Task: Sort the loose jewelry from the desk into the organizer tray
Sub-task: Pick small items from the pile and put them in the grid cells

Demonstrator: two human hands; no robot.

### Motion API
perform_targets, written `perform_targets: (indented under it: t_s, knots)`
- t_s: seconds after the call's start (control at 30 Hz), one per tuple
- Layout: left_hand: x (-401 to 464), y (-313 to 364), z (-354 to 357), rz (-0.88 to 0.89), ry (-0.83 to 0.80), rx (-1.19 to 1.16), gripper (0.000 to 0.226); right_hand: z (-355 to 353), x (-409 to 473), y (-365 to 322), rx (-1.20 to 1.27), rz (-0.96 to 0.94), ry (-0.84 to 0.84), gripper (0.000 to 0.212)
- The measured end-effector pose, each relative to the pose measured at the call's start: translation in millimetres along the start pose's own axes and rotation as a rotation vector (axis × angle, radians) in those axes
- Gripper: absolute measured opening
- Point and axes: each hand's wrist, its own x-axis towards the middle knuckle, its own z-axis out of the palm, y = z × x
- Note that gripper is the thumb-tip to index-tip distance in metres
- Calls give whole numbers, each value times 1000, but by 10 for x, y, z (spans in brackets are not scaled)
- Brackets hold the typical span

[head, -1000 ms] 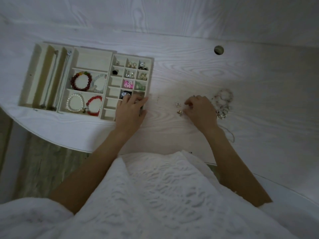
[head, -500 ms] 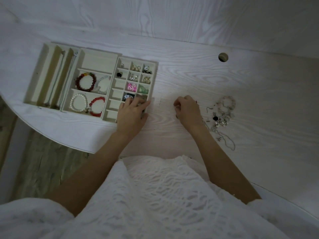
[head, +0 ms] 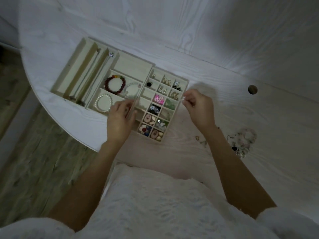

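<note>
White woodgrain tabletop (head: 224,104) carries the organizer tray (head: 82,54); left hand (head: 119,121) grips its divider, right hand (head: 198,107) perhaps pinches something tiny over its right edge. Loose jewelry (head: 243,142) lies near the right forearm.

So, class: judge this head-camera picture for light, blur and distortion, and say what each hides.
Head view: dim, bluish light mutes colours. The left hand at the organizer tray divider is smeared by motion. Whatever the right hand pinches is too small to make out. Wide-angle bending curves the desk edge. The loose jewelry reads as a murky tangle.
</note>
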Motion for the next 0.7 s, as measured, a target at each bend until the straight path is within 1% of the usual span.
perform_targets:
  t_s: [0.07, 0.13, 0.27, 0.37, 0.43, 0.6, 0.7]
  knots:
    - [101, -107, -16, -70, -28, 25, 35, 75, 161, -77, 10, 0, 5, 12]
    - [191, -134, 1, -98, -61, 21, 37, 128, 323, -69, -52, 4, 33, 9]
    - [302, -46, 54, -26, -75, 38, 32, 167, 611, 18, -239, 44, 73, 10]
    - [347, -31, 79, -14, -99, 14, 32, 198, 745, 8, -346, 48, 11, 13]
    - [359, -54, 86, -14, -92, 0, 33, 213, 787, 1, -389, 77, -13, 12]
    - [368, -76, 87, 12, -88, -12, 32, 239, 820, 16, -441, 100, -6, 6]
    - [380, -77, 95, -4, -89, -11, 32, 235, 812, -2, -578, 82, 23, 11]
